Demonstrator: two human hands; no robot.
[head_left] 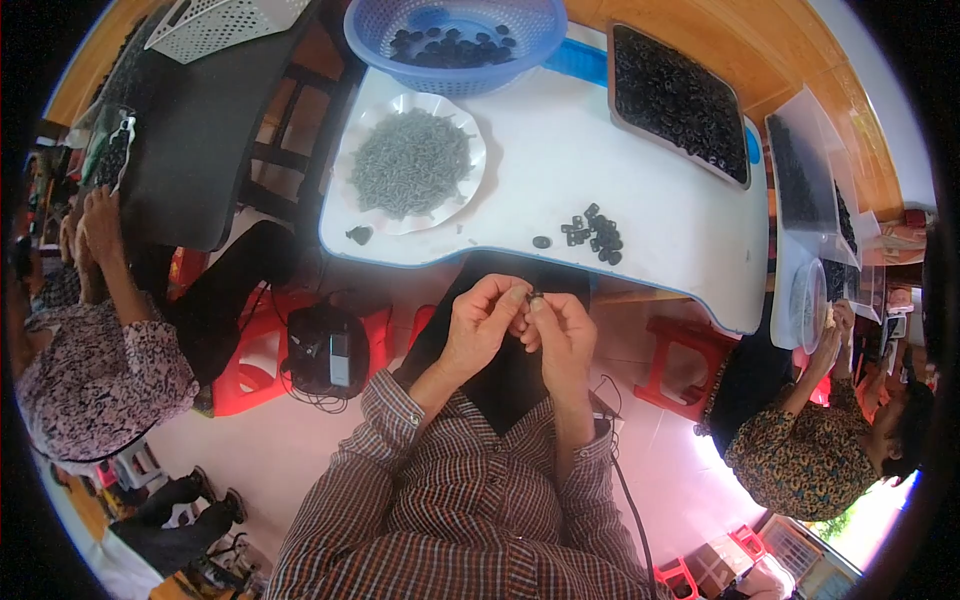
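My left hand (483, 322) and my right hand (560, 335) meet over my lap, just below the near edge of the white table (660, 210). Between the fingertips of both hands sits a small dark part (534, 296), pinched by both. A small heap of black ring-shaped parts (595, 235) lies on the table just beyond my hands. A white plate (372, 215) heaped with thin grey metal pieces (412, 162) stands to the left, with one loose black part (359, 235) near it.
A blue basket (455, 40) with black parts stands at the far edge, and a tray (680, 95) full of black rings at the right. One person sits at the left by a dark table, another at the right. Red stools and a black device lie on the floor.
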